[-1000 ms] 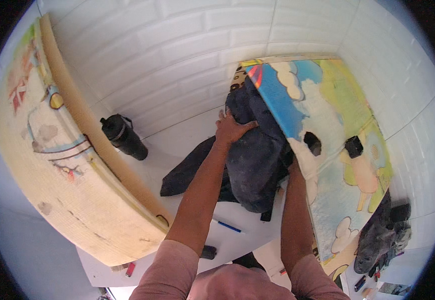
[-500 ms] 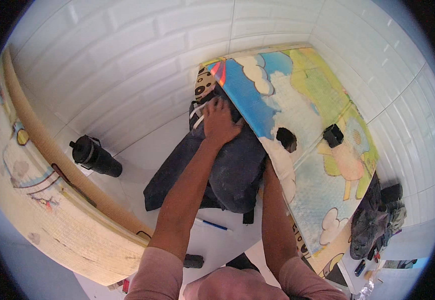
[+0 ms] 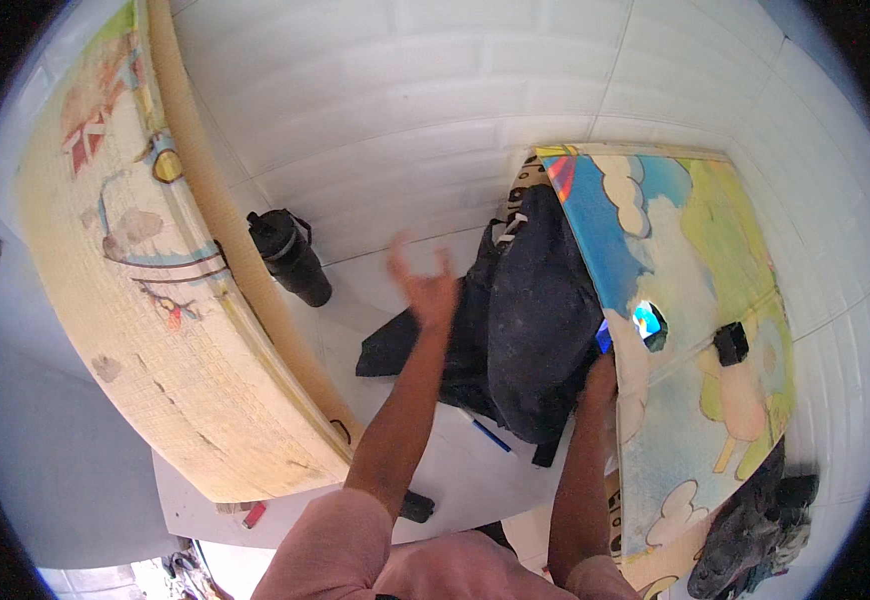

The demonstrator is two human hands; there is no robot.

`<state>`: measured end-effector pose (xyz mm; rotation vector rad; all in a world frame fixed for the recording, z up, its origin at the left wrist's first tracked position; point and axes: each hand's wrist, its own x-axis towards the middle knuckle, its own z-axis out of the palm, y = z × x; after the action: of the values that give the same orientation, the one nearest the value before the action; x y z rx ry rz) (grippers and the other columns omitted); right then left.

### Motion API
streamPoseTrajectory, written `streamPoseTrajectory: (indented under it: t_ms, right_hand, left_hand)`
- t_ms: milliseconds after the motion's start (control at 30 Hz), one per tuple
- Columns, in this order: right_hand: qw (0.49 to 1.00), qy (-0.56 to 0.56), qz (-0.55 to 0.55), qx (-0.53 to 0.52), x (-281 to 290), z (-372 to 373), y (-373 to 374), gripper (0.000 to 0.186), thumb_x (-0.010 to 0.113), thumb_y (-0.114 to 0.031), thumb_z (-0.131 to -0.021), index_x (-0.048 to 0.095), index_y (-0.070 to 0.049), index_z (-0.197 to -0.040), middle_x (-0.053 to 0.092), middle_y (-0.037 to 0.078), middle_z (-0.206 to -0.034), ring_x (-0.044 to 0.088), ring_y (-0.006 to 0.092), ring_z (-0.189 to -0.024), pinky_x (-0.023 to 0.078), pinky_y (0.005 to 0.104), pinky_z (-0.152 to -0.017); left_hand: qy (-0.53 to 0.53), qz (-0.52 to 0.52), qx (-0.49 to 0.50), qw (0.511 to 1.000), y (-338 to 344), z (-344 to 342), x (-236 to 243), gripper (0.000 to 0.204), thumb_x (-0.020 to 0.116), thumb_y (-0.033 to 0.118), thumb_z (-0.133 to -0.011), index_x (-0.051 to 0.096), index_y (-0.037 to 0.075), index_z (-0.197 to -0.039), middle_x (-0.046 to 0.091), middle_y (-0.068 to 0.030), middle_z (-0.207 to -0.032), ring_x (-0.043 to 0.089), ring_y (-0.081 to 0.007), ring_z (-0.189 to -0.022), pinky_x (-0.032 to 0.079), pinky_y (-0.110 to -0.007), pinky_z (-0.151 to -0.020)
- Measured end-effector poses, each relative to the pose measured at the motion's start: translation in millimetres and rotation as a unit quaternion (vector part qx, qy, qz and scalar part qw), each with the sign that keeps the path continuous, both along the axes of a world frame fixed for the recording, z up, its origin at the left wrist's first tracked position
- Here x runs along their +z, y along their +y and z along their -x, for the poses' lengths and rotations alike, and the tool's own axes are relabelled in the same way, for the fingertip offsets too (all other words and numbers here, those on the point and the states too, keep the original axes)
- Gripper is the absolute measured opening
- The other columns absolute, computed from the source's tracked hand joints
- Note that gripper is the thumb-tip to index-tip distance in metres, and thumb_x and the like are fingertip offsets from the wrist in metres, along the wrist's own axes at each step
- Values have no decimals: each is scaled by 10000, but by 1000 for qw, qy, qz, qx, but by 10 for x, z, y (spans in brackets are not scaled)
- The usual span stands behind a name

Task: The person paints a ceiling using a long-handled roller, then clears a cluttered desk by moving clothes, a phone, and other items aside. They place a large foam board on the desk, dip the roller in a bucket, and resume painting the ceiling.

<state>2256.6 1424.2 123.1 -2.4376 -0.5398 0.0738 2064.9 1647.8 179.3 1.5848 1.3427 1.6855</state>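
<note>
My left hand [image 3: 422, 275], blurred, is raised with fingers apart and nothing in it, left of a bulky dark cloth bundle [image 3: 541, 310] on the white tabletop. My right hand [image 3: 601, 375] reaches beneath a painted board [image 3: 685, 230] with two openings, its fingers hidden. A bright blue glow [image 3: 647, 319], like a lit screen, shows through the left opening and beside the board's edge. A blue pen [image 3: 491, 433] lies below the cloth, and a small black object [image 3: 417, 507] is beside my left forearm.
A large painted board [image 3: 135, 300] stands at the left, with a black tumbler [image 3: 290, 255] behind it. White tiled walls [image 3: 405, 100] enclose the back and right. Dark fabric [image 3: 725, 540] sits at lower right. A small red object [image 3: 253, 515] lies at the table's front.
My left hand has left the dark cloth and moved up-left, away from it. A blue glow has appeared behind the right board's opening, which was dark. The view has shifted slightly.
</note>
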Motion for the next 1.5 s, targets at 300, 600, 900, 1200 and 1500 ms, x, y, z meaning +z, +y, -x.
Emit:
streamPoseTrajectory:
  t_ms: [300,600,900,1200,1500]
  right_hand:
    - [982,77,-170,-10,-150,191,-86,588,386,-459,-985,491,18,-1312,510,196,-1330,494,345,-1198,352,385,-998]
    - [971,132,-199,-21,586,712,-285,639,462,-445,-969,496,143,-1217,544,297,-1218,505,374,-1174,362,403,-990]
    - [973,100,-196,71,617,880,-497,809,467,-470,-950,151,111,-1416,200,339,-1456,198,448,-1369,114,446,-1133]
    - [970,50,-191,145,518,996,-685,826,423,-496,-952,100,94,-1432,128,340,-1465,125,460,-1386,95,497,-1134]
    - [944,2,-186,271,425,1441,-772,617,598,-331,-887,369,-4,-1357,337,255,-1378,343,432,-1260,249,540,-1061]
  left_hand:
    - [69,158,383,907,1034,1686,-553,1052,852,435,-616,277,-43,-1356,400,-217,-1339,373,-357,-1282,345,-448,-1053]
    - [69,127,181,973,720,778,-541,994,855,359,-598,339,-2,-1367,463,-214,-1313,453,-360,-1236,364,-439,-1044]
    - [118,39,-4,992,465,-351,-588,964,872,371,-586,380,-8,-1322,488,-217,-1260,474,-382,-1203,384,-445,-1010]
    - [114,-37,-41,992,641,-645,-702,719,835,312,-667,474,-23,-1192,544,-212,-1112,536,-384,-1083,416,-462,-926]
    - [16,-48,-305,951,719,-611,-641,597,769,199,-747,494,-37,-1222,536,-194,-1210,526,-331,-1130,400,-444,-971]
